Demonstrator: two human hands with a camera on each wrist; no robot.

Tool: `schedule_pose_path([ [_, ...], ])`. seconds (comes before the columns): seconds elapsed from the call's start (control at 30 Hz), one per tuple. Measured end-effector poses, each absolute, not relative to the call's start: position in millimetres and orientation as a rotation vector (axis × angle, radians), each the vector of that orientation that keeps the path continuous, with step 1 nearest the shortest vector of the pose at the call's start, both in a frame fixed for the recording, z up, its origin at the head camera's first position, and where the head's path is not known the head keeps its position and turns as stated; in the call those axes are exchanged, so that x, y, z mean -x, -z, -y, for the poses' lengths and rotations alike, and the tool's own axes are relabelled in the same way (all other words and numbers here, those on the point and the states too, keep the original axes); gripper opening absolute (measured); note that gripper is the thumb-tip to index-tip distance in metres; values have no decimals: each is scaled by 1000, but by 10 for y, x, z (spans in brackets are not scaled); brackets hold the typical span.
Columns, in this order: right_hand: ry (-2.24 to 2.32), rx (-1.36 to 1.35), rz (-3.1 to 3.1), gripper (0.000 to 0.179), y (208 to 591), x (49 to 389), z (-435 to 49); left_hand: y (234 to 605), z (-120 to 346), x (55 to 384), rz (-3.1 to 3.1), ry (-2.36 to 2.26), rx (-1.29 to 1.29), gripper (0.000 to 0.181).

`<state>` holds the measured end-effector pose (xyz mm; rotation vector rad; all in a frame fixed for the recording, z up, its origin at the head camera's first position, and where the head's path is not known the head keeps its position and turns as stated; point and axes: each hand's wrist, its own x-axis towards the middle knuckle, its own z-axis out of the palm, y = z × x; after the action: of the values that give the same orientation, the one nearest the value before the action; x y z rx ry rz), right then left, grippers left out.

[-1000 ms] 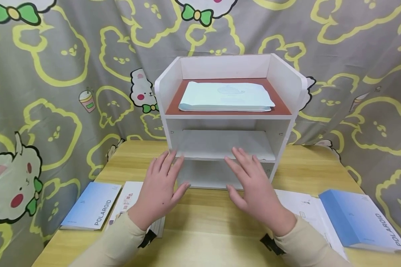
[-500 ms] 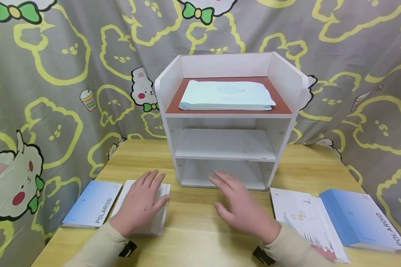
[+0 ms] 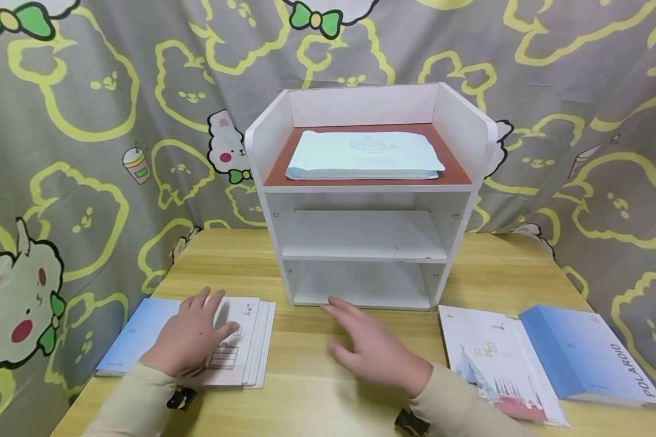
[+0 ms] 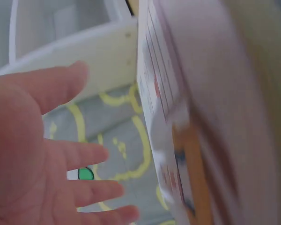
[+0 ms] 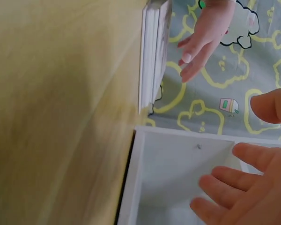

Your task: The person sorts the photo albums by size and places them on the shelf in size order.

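My left hand [image 3: 191, 335] hovers over the left side of the table, fingers spread and holding nothing. Beneath it lies a stack of thin white illustrated books [image 3: 235, 358], partly covered by the hand in the head view. Left of that stack is a blue book [image 3: 142, 334], its right part hidden by the hand. My right hand [image 3: 374, 352] hangs above the table in front of the shelf, fingers extended with nothing in them. In the right wrist view the shelf [image 5: 178, 159] shows behind the right hand's fingers.
A small white shelf [image 3: 361, 189] stands at the back middle, with a flat pale packet bearing a whale drawing [image 3: 366, 155] on its red-brown top. To the right lie white illustrated books [image 3: 486, 358] and a thick blue book marked POLAROID [image 3: 590, 358]. A patterned curtain [image 3: 186, 152] surrounds the table.
Both hands have drawn back from in front of the shelf. My left hand has moved left and down over the white books; the right has moved left and down.
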<state>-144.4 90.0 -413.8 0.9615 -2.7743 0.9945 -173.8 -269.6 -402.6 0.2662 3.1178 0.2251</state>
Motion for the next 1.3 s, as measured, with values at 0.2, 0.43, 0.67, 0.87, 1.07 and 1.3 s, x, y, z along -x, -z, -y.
schedule_pose_path([
  [0.2, -1172, -1029, 2887, 69, 4183, 1505, -716, 3980, 2882, 1792, -2969, -265, -174, 91],
  [0.43, -1081, -1192, 2958, 71, 4249, 1565, -244, 4020, 2972, 1811, -2848, -302, -123, 74],
  [0.67, -950, -1322, 2980, 76, 4331, 1614, 178, 4020, 3017, 1847, -2812, -375, -132, 94],
  [0.87, -831, -1331, 3049, 79, 4330, 1649, 386, 4030, 3072, 1890, -2765, -451, -154, 104],
  [1.07, -364, -1326, 3135, 81, 4275, 1599, 491, 4008, 3081, 1896, -2747, -436, -200, 69],
  [1.3, -111, -1340, 3124, 80, 4250, 1575, 487, 4027, 3074, 1909, -2765, -392, -225, 62],
])
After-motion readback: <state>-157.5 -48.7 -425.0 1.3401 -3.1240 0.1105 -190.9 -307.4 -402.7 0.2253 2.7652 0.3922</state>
